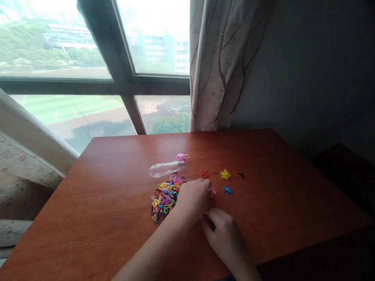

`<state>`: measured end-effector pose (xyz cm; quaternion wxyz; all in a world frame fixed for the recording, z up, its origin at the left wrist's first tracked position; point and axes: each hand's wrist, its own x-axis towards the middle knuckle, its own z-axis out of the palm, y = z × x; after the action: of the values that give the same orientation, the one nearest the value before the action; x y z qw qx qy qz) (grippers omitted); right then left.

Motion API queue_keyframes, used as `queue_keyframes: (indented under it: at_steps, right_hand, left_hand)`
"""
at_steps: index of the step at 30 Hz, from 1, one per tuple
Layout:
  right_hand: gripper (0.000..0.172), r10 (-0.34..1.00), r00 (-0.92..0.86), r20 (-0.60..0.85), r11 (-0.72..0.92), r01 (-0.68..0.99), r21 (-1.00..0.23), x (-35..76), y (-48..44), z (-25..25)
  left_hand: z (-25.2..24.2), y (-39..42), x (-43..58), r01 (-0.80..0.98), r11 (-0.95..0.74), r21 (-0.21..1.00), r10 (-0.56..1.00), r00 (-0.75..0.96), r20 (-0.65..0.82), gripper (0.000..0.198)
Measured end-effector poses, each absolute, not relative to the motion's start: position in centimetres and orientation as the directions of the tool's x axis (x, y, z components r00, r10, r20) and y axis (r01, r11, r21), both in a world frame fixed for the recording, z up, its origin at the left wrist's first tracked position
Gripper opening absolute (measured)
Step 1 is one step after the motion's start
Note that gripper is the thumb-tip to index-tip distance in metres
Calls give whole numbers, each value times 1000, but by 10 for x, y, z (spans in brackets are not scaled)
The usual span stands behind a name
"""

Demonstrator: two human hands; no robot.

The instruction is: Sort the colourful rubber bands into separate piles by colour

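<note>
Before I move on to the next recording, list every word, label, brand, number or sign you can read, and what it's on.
None readable: no lettering shows on the clear bottle, pile of coloured loops or table.
Buildings beyond the window: too blurred to tell whether they carry any.

Lit by a window [120, 65] at eleven o'clock, overlooking trees [12, 44]; hung with curtains [224, 45] at nine and one; closed by a dark wall [314, 62] at two; furnished toward six with a brown bench [100, 217].
</note>
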<state>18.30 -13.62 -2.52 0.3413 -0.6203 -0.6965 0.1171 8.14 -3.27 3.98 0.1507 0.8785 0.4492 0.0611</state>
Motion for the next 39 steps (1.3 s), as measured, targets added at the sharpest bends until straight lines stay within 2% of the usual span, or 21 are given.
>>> queue_keyframes:
  at_steps: [10,14,18,26,34,39]
  right_hand:
    - [20,958,13,286,187,728,-659,181,-136,-15]
    - [18,960,8,280,180,749,-638,181,-136,-17]
    - [17,960,8,279,173,766,-619,179,-137,-18]
    - [12,966,-20,258,165,818,-551,175,-134,-13]
    - [3,977,-2,213,115,848,-518,157,-127,-9]
    - [4,975,5,222,109,860,-498,151,-124,-9]
  left_hand:
    - [44,-50,47,770,-527,360,835,548,51,16]
    - [36,-73,13,712,-524,466,848,483,216,17]
    - [22,-96,-20,629,-537,563,841,448,301,15]
    - [-6,-110,-46,644,-537,545,843,429,324,16]
    - [-7,-109,-43,659,-532,532,846,435,307,15]
    - [-6,-109,-42,663,-518,541,853,446,270,16]
